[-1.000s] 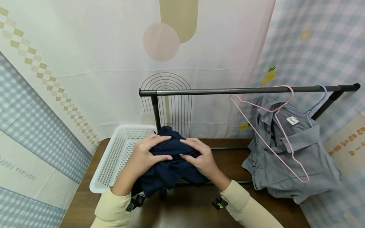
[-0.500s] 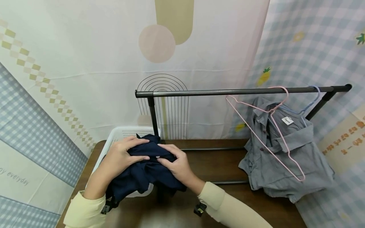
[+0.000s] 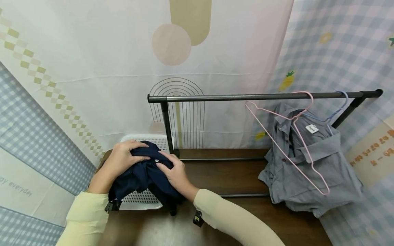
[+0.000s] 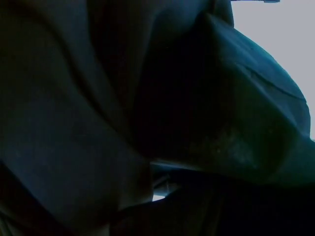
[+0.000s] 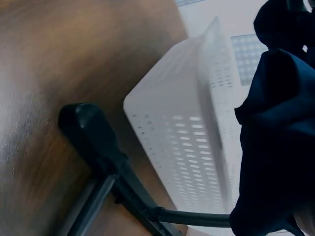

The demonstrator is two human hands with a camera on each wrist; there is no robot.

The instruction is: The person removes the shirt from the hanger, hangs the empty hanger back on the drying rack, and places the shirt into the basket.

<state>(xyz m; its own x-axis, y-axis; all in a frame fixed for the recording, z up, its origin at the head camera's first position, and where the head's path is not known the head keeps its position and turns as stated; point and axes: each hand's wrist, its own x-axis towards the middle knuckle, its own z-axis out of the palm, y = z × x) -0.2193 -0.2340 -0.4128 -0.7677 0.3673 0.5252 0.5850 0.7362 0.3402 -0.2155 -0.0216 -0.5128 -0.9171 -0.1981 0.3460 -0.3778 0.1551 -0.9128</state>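
In the head view, I have the navy garment (image 3: 140, 177) at the lower left of centre, bunched above the white perforated basket (image 3: 143, 201). My left hand (image 3: 120, 159) pinches its cloth between thumb and fingers, and my right hand (image 3: 176, 172) pinches it from the other side. A small white spot, maybe a button, shows between them. On the right of the frame, a grey collared shirt (image 3: 321, 169) hangs from the black clothes rack (image 3: 221, 98) on a blue hanger (image 3: 339, 108); a bare pink hanger (image 3: 297, 118) hangs in front of it. I judge that the present step is arranging the cloth, and the next move calls for a secure hold with both hands.

In the left wrist view, dark folds fill most of the frame; I cannot tell my fingers there.

In the right wrist view, the garment drapes at the right, the basket stands in the middle, and the rack's foot (image 5: 91, 130) is on the wooden tabletop (image 5: 59, 54) at the left.
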